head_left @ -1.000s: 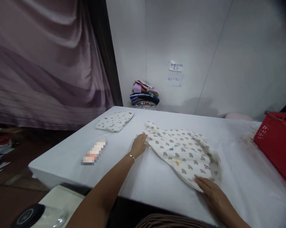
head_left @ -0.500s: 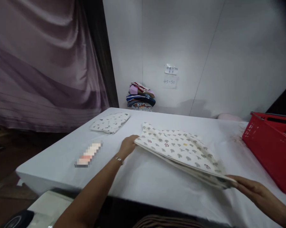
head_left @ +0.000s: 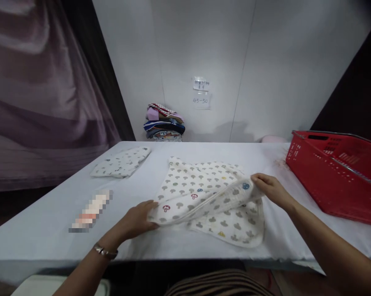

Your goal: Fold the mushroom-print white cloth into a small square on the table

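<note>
The patterned cloth, cream with a mushroom print, is spread on the white table between the two hands and is partly folded over itself. Its near left corner is gripped by the left hand, with the fingers closed on the fold. Its raised right edge is pinched by the right hand, so that one layer is held off the layer beneath; the lower layer lies flat on the table just below and between both hands. A metal bracelet is worn on the left wrist. A blurred oblong object lies to the left of the left hand, near but apart from it. A second folded printed cloth is placed farther off, beyond and left of the left hand. A red plastic basket stands to the right of the right hand, close by, not touching the cloth. A stack of folded garments is set against the wall beyond both hands, under two paper labels. A drawn curtain hangs on the far left.
</note>
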`<action>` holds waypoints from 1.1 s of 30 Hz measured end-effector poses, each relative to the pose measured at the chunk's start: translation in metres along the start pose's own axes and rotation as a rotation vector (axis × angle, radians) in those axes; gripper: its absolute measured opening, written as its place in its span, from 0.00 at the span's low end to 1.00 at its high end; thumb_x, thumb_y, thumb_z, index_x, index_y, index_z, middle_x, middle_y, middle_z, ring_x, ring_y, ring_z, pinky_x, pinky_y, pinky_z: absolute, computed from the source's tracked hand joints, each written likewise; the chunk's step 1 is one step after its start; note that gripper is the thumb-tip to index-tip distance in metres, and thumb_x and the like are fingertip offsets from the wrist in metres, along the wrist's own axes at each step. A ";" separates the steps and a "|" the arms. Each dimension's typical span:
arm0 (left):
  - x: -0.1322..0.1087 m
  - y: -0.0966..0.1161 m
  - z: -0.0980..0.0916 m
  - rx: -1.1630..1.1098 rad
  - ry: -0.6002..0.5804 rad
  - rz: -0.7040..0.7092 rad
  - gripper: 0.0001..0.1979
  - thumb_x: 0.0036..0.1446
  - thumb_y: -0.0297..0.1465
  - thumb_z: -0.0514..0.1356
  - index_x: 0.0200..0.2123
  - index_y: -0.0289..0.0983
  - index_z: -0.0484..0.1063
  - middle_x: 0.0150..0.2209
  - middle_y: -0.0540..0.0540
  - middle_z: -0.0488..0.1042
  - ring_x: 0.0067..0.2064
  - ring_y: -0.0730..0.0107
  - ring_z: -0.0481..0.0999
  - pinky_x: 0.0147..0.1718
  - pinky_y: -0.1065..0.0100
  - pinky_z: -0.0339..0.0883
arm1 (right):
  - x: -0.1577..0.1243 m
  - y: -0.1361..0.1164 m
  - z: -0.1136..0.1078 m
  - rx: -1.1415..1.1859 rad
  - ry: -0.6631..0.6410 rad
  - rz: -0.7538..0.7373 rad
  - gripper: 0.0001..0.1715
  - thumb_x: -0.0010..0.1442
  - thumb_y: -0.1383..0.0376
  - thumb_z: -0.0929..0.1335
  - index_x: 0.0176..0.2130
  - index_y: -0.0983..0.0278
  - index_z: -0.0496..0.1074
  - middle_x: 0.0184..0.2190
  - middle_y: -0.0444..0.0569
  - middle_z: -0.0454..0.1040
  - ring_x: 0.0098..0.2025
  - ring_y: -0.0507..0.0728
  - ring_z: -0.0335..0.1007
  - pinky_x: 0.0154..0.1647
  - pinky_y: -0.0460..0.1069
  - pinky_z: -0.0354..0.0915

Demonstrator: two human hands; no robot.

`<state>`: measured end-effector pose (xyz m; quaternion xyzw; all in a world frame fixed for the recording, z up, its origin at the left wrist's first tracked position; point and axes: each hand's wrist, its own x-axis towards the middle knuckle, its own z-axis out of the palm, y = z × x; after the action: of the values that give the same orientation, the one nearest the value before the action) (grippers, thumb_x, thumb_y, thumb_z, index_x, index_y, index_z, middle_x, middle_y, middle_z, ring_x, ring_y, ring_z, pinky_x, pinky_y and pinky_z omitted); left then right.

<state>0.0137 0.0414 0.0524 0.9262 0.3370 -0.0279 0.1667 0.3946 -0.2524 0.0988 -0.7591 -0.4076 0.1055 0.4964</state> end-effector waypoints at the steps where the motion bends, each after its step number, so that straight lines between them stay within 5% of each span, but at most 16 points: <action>1: 0.001 0.012 0.001 -0.048 0.033 0.049 0.37 0.44 0.41 0.69 0.60 0.43 0.72 0.66 0.41 0.67 0.66 0.49 0.66 0.65 0.54 0.59 | 0.010 -0.006 0.004 0.017 -0.020 -0.023 0.30 0.55 0.39 0.69 0.28 0.63 0.76 0.24 0.45 0.73 0.28 0.54 0.65 0.29 0.47 0.64; 8: 0.034 0.127 0.035 -0.580 0.162 0.308 0.34 0.55 0.43 0.65 0.64 0.43 0.67 0.67 0.42 0.66 0.66 0.52 0.66 0.63 0.54 0.60 | 0.036 -0.056 0.044 0.192 -0.252 -0.207 0.21 0.57 0.47 0.71 0.31 0.62 0.78 0.27 0.43 0.76 0.30 0.53 0.69 0.33 0.47 0.68; 11: 0.050 0.159 0.055 -0.723 0.160 0.311 0.18 0.59 0.42 0.60 0.48 0.39 0.77 0.48 0.42 0.79 0.47 0.58 0.76 0.48 0.60 0.69 | 0.036 -0.062 0.049 0.182 -0.338 -0.228 0.21 0.59 0.47 0.70 0.31 0.62 0.79 0.27 0.44 0.77 0.31 0.54 0.71 0.34 0.48 0.69; 13: 0.052 0.171 0.065 -0.802 0.088 0.303 0.15 0.60 0.42 0.57 0.32 0.38 0.76 0.31 0.47 0.76 0.34 0.64 0.72 0.36 0.65 0.65 | 0.037 -0.061 0.047 0.139 -0.316 -0.266 0.21 0.60 0.48 0.70 0.32 0.62 0.79 0.29 0.45 0.78 0.33 0.55 0.73 0.36 0.49 0.70; 18: 0.037 0.179 0.072 -1.117 -0.158 0.334 0.19 0.53 0.47 0.64 0.23 0.37 0.68 0.23 0.53 0.64 0.28 0.72 0.62 0.29 0.69 0.54 | 0.033 -0.042 0.045 -0.009 -0.216 -0.415 0.18 0.65 0.52 0.67 0.35 0.60 0.81 0.36 0.48 0.80 0.40 0.58 0.76 0.45 0.54 0.72; 24: 0.028 0.165 0.069 -1.595 -0.177 0.026 0.19 0.40 0.45 0.73 0.26 0.39 0.73 0.27 0.50 0.73 0.29 0.68 0.71 0.34 0.66 0.66 | -0.016 0.004 0.070 -0.162 0.124 -0.523 0.18 0.69 0.57 0.65 0.55 0.57 0.76 0.53 0.53 0.78 0.56 0.62 0.72 0.61 0.62 0.67; 29: 0.015 0.166 0.081 -1.723 -0.366 -0.005 0.14 0.42 0.46 0.71 0.33 0.49 0.80 0.38 0.44 0.82 0.44 0.47 0.81 0.41 0.52 0.73 | -0.058 0.046 0.084 -0.311 -0.090 -0.526 0.25 0.67 0.55 0.67 0.61 0.57 0.70 0.54 0.55 0.77 0.56 0.63 0.73 0.56 0.60 0.71; 33: 0.010 0.172 0.086 -1.684 -0.470 0.073 0.14 0.41 0.45 0.70 0.34 0.50 0.81 0.39 0.45 0.82 0.48 0.45 0.81 0.47 0.49 0.74 | -0.064 0.067 0.082 -0.426 -0.175 -0.600 0.19 0.68 0.61 0.64 0.56 0.56 0.75 0.50 0.53 0.79 0.51 0.61 0.75 0.53 0.59 0.72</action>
<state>0.1357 -0.1044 0.0199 0.4757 0.1728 0.0454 0.8613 0.3417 -0.2557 -0.0129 -0.6804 -0.6653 -0.0672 0.2996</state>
